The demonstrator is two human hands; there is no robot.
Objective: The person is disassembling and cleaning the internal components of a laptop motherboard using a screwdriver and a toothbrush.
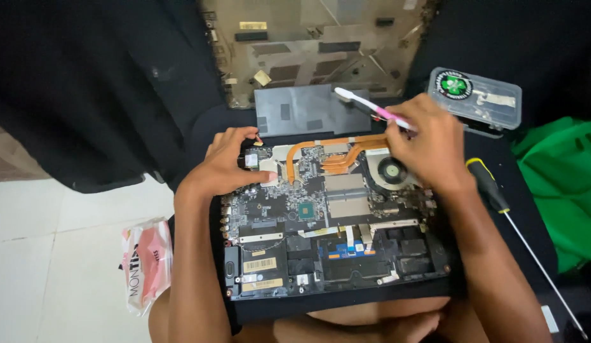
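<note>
While left hand (228,162) steadies laptop (321,216), right hand (429,146) grips toothbrush (371,108).

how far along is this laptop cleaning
Done: the bottom cover is off and lies behind the opened laptop, with a screwdriver set aside. In hand: the right hand holds a toothbrush above the fan, while the left hand steadies the far left corner. Left: the cover is not yet back on.
</note>
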